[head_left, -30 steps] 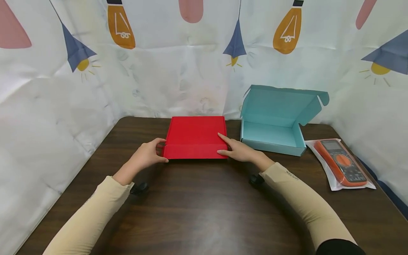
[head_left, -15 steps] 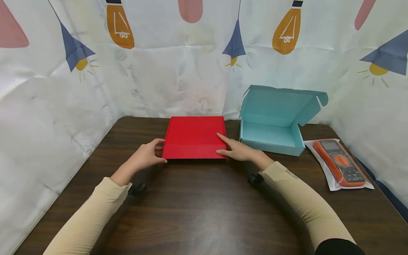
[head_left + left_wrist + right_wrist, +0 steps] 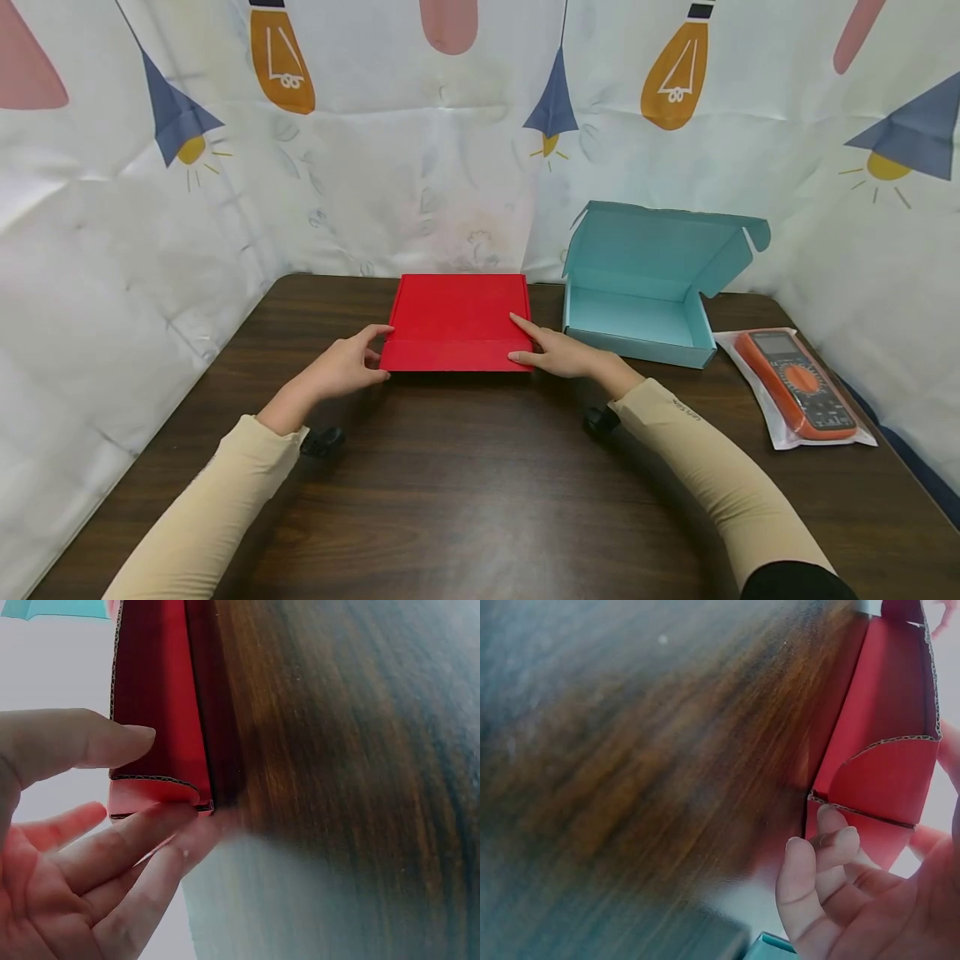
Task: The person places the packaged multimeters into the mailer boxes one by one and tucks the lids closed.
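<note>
A red cardboard box [image 3: 461,308] lies at the back middle of the brown table, its lid down and its front flap [image 3: 456,356] sloping over the front. My left hand [image 3: 341,364] holds the box's left front corner, the index fingertip on the lid's edge and the thumb at the front. In the left wrist view, other fingers touch the side by a rounded side tab [image 3: 154,793]. My right hand [image 3: 562,354] grips the right front corner, with index finger and thumb on top. In the right wrist view its other fingers bend against the side, below another rounded tab [image 3: 889,776].
A teal cardboard box [image 3: 637,321] stands at the back right with its lid raised. In front of it to the right lies an orange and black multimeter [image 3: 802,383] in a clear plastic bag. A printed white curtain [image 3: 360,192] hangs behind the table [image 3: 480,500].
My left index finger has moved slightly up onto the lid's edge. The box's front flap edge sits a touch higher. My right hand keeps its place.
</note>
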### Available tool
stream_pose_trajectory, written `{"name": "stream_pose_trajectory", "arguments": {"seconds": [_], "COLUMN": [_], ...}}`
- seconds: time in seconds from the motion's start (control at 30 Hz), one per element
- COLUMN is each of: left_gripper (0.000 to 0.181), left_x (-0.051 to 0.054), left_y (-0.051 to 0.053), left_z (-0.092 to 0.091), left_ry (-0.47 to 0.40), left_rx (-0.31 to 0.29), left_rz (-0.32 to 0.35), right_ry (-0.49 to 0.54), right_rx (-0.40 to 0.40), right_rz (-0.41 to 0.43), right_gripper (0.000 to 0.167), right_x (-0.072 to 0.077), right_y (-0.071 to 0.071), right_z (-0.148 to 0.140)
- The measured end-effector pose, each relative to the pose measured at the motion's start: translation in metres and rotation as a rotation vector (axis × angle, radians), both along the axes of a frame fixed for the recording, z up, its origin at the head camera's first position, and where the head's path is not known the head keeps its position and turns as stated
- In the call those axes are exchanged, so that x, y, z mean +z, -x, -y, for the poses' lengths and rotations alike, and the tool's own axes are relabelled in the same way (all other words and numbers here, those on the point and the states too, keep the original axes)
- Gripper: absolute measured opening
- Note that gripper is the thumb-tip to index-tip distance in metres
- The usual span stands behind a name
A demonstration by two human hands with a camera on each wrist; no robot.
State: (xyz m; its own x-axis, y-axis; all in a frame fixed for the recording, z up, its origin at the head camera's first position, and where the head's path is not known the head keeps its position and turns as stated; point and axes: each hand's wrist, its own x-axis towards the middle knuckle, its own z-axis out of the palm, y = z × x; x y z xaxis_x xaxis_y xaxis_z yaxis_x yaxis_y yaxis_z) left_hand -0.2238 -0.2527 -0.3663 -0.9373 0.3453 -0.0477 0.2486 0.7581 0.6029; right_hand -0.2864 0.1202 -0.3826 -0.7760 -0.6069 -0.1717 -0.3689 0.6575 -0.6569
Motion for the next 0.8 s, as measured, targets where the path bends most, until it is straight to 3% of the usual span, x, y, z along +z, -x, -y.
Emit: {"name": "stream_pose_trajectory", "arguments": {"seconds": [0.23,0.43,0.6,0.8], "left_gripper": [0.077,0.082,0.097,0.108], "left_x": [0.001,-0.002,-0.005,-0.01], "left_y": [0.001,0.007,0.02,0.041], "left_z": [0.002,0.005,0.006,0.008], "left_ry": [-0.016,0.01,0.056,0.13], "left_rx": [0.013,0.025,-0.008,-0.082], "left_rz": [0.051,0.019,-0.025,-0.014], "right_ry": [0.013,0.002,-0.038,-0.067], "right_rx": [0.006,0.017,0.02,0.01], "right_rz": [0.016,0.015,-0.032,-0.038], "right_gripper": [0.09,0.093,0.102,0.107], "right_x": [-0.001,-0.002,0.002,0.002], "right_y": [0.001,0.003,0.0,0.003], "right_z": [0.0,-0.001,0.002,0.005]}}
